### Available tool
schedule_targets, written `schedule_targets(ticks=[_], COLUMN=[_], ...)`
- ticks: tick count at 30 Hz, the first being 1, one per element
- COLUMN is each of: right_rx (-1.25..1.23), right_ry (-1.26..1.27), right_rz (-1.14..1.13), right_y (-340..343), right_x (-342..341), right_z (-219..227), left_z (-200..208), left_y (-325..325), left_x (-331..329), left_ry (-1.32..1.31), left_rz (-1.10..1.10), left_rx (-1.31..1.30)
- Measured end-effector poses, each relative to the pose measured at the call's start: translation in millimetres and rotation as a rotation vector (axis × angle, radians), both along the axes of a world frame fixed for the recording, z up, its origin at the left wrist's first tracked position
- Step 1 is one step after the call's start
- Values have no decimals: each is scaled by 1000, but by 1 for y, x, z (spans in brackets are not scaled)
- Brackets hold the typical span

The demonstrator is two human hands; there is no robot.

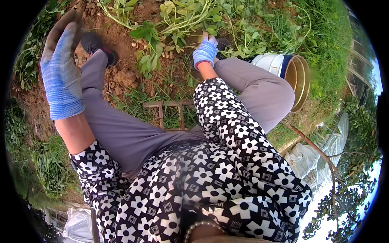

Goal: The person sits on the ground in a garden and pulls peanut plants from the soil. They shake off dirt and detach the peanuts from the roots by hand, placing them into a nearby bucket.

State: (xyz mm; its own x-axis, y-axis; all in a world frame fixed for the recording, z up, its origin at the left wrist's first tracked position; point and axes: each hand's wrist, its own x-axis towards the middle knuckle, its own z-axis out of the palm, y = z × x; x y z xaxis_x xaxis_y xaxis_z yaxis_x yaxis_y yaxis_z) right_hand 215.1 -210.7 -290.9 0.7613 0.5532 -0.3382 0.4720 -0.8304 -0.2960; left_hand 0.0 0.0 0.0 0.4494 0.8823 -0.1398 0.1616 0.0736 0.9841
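Note:
My left hand [60,73], in a blue knitted glove with soil-darkened fingers, is raised at the left above my left shoe. Its fingers stretch out and hold nothing. My right hand [206,52], in a matching glove, is farther off beside my right shoe, at the edge of the leafy peanut plants [184,18]. Its fingers look curled in among the leaves, and what they hold, if anything, is hidden. Several pale peanuts [167,53] lie on the brown soil [121,79] left of that hand.
A white and blue bucket [270,64] with a gold-coloured inside lies tipped beyond my right knee. Between my legs is a wooden frame [171,106] on grass. A bare branch [314,146] and crumpled plastic sheeting [302,158] are at the right.

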Motion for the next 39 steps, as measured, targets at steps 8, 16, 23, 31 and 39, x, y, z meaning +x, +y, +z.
schedule_targets(ticks=[8, 16, 23, 31, 39], right_rx=[-484, -298, 17, 137, 452], right_ry=[445, 322, -27, 368, 518], right_rz=[445, 815, 1082, 813, 636], right_y=[-30, 64, 102, 77, 45], right_x=[94, 53, 41, 93, 93], right_z=[20, 147, 334, 384, 433], left_z=[-27, -8, -24, -59, -84], left_y=[-4, -5, 1, 8, -45], left_x=[27, 21, 16, 0, 21], left_ry=[-151, -59, -106, 953, 1004], left_rz=[24, 137, 278, -187, -516], left_rx=[-5, 61, 9, 765, 819])
